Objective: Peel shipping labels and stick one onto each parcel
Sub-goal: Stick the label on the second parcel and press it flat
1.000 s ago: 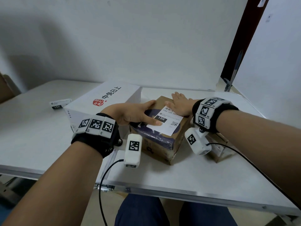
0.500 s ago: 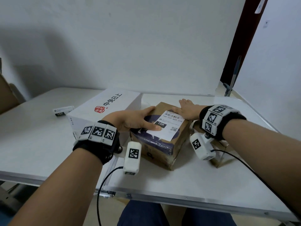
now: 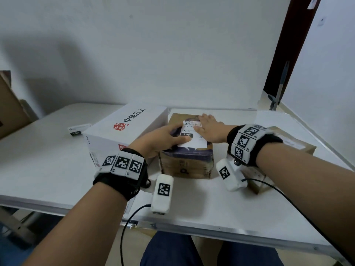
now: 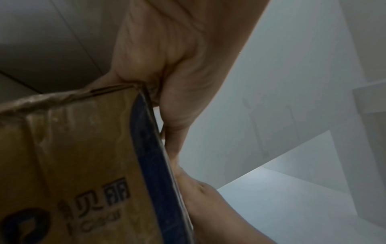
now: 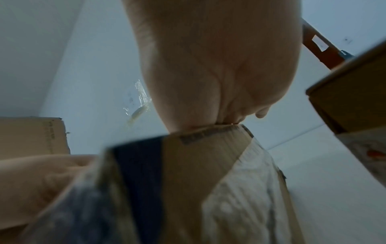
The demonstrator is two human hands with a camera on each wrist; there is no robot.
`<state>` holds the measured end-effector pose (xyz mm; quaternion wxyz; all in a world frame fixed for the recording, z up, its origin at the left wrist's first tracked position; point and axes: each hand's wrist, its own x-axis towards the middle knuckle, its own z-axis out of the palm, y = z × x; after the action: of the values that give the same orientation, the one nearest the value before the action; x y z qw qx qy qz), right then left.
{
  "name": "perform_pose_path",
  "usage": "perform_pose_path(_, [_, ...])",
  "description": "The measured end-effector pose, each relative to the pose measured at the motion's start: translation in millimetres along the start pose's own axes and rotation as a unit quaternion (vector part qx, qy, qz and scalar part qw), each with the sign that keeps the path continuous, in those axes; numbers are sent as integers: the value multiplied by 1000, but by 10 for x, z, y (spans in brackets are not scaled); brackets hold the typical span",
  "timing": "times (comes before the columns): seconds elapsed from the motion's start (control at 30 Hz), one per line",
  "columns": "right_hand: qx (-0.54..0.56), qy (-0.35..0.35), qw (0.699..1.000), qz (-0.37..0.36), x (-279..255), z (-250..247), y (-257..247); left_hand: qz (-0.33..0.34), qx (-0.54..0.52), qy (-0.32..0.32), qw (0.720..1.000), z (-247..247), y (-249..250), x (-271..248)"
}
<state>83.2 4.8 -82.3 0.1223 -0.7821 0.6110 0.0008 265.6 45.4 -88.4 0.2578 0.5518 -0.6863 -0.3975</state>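
A brown cardboard parcel (image 3: 186, 166) with dark blue tape stands at the middle of the table, with a white shipping label (image 3: 192, 144) lying on its top. My left hand (image 3: 163, 138) rests over the parcel's top left edge, and its thumb presses the label's near left corner. My right hand (image 3: 209, 129) lies flat, fingers straight, on the label's right half. The left wrist view shows my palm (image 4: 177, 66) over the parcel's corner (image 4: 73, 156). From the right wrist, my palm (image 5: 208, 74) bears down on the parcel's top edge (image 5: 198, 165).
A large white box (image 3: 123, 129) with red and black print touches the parcel's left side. A spare label (image 3: 77, 129) lies on the table (image 3: 38, 160) further left. Another brown parcel (image 3: 292, 148) sits under my right forearm. A cardboard box (image 3: 9, 104) stands at the far left.
My right hand slid out to the parcel's far right corner and has come back onto the label. The parcel now sits squarer to me. My left thumb stays on the label's corner.
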Motion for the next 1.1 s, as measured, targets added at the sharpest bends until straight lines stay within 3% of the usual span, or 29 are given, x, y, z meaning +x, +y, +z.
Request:
perform_pose_path(0.27, [-39, 27, 999, 2, 11, 40, -37, 21, 12, 58, 998, 89, -188, 159])
perform_pose_path(0.4, [-38, 15, 999, -6, -86, 92, -90, 0, 60, 59, 996, 113, -218, 189])
perform_pose_path(0.73, [-38, -10, 999, -12, -426, 140, -182, 18, 100, 69, 992, 128, -250, 244])
perform_pose_path(1.1, [-2, -23, 1000, -16, -686, 152, -11, 17, 95, 90, 991, 169, -211, 182])
